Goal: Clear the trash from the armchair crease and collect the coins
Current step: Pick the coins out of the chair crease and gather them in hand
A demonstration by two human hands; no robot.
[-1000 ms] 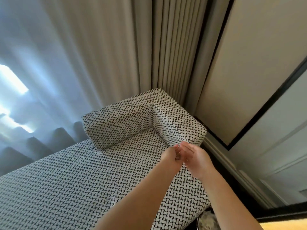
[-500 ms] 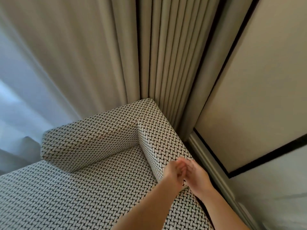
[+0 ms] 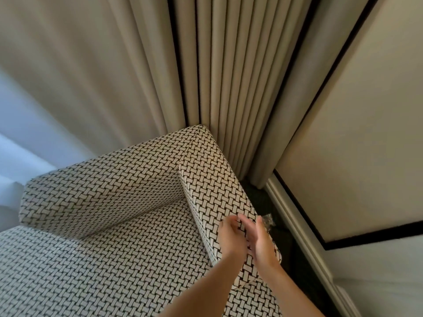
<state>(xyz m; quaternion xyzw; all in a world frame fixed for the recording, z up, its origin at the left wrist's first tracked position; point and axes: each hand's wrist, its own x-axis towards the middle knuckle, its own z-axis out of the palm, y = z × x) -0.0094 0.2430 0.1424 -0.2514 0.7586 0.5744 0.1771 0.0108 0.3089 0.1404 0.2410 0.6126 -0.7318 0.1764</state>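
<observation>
Fingers (image 3: pixel 227 225) of the left hand (image 3: pixel 231 239) curl loosely against the right hand (image 3: pixel 263 245), whose own are straight, above the armrest (image 3: pixel 212 184), perhaps passing something I cannot see, while a crinkly clear scrap (image 3: pixel 268 219) lies just past the armrest's outer edge.

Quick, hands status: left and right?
Left hand: open, loosely curled, nothing seen held.
Right hand: open, fingers straight; wrapper by its fingertips.
</observation>
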